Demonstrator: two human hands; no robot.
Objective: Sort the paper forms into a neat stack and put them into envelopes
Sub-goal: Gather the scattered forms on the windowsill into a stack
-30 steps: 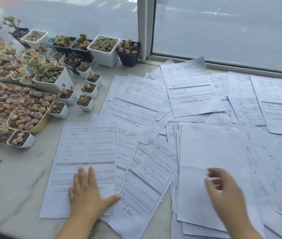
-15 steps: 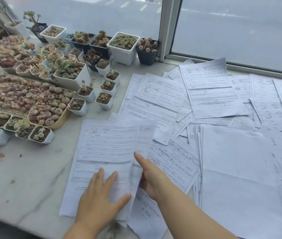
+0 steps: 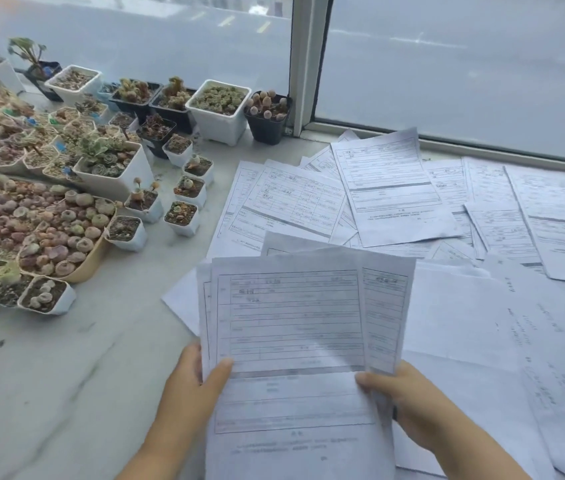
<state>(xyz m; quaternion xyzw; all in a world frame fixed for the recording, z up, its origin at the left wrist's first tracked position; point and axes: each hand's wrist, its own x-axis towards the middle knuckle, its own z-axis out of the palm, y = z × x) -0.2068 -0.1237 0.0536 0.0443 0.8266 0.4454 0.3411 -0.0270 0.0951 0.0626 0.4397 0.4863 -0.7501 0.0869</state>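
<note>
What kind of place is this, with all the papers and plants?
Probably a street-facing shop or small office counter: a marble-look countertop beside a large window onto a road, crowded with potted succulents and scattered paper forms.

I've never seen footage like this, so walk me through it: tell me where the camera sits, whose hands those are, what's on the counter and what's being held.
There is no machine here. The camera is worn on a person's head and looks forward and down, so the two bare hands at the bottom belong to the wearer. The left hand and the right hand grip a small bundle of printed forms by its lower sides, lifted toward the camera; the sheets are not yet squared up. Beyond it, many more loose forms lie scattered and overlapping across a pale marble counter, some face down. On the left stand many small pots of succulents. A window runs along the far edge. No envelopes are in view.
</note>
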